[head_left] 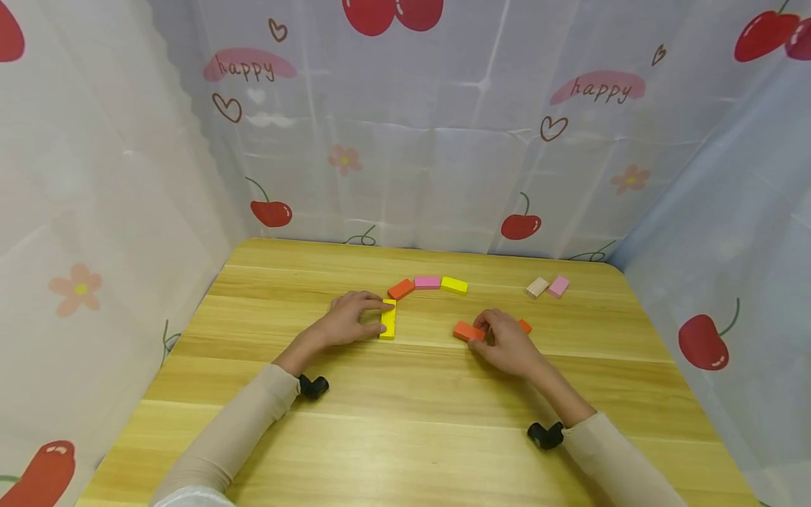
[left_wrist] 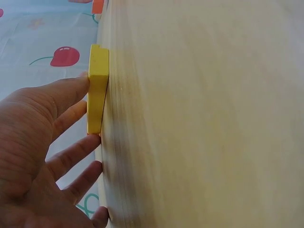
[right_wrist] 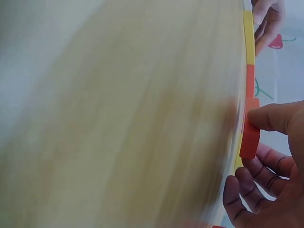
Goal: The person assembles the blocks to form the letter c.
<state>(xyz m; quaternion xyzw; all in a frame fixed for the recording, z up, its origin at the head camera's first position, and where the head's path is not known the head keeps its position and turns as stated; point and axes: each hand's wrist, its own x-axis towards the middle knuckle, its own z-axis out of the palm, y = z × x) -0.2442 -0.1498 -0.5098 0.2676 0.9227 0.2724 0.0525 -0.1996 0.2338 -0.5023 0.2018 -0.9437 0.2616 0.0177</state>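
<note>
In the head view my left hand (head_left: 350,320) is at a yellow block (head_left: 388,324) that lies lengthwise toward me on the table. Its thumb and index finger pinch the block, the index tip reaching over its far part, while the other fingers spread out loosely in the left wrist view. My right hand (head_left: 507,343) pinches an orange block (head_left: 467,331) between thumb and fingers, close over the table. A second orange block (head_left: 525,327) shows partly behind that hand. Beyond the left hand, an orange block (head_left: 401,289), a pink block (head_left: 427,282) and a yellow block (head_left: 454,285) form a curved row.
A pale wooden block (head_left: 536,287) and another pink block (head_left: 559,286) lie side by side at the back right. The wooden table (head_left: 418,436) has a patterned curtain (head_left: 412,183) behind it and at both sides. Black wrist cameras (head_left: 313,387) sit at both sleeves.
</note>
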